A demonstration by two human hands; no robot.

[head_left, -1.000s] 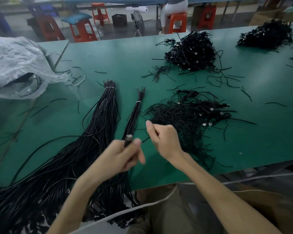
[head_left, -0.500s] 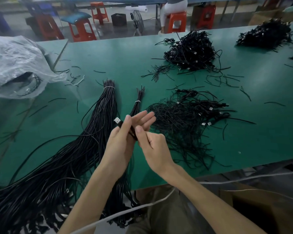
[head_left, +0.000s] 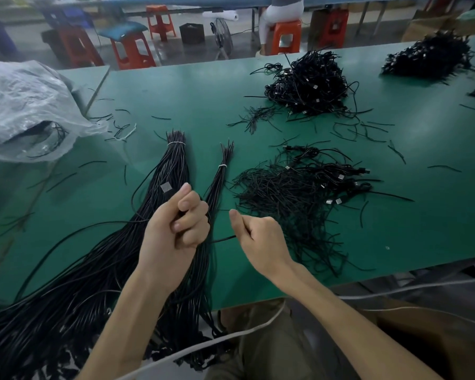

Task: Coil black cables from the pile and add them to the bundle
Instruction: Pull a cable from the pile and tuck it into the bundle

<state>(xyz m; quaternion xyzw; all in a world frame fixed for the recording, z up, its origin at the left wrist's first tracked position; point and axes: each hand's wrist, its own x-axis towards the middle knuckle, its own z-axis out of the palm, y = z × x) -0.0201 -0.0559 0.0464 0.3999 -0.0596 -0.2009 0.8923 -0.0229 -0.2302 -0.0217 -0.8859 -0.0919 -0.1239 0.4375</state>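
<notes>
The cable (head_left: 224, 239) was off the table (head_left: 176, 91), stretched between both hands above the near edge. The left hand (head_left: 176, 231) had its fingers curled tight round it, with the metal plug (head_left: 165, 187) poking out above the knuckles. The right hand (head_left: 258, 237) was closed in a fist, thumb up. The thin strand ran into it and was probably pinched there, though the contact itself was hidden.

The likeliest failure was that pinch slipping: the wire looked springy, so any turns gathered in the left fist would probably flick open. The pile (head_left: 294, 198) lay just right of the right hand, toward the middle of the table, and a trailing end could snag in it and drag others along. I could not tell where the free end lay.

The slim tied bundle (head_left: 220, 176) ran right behind the left hand, and the thick bundle (head_left: 173, 165) spilled over the near-left edge. A careless wrap might catch a strand from either.
</notes>
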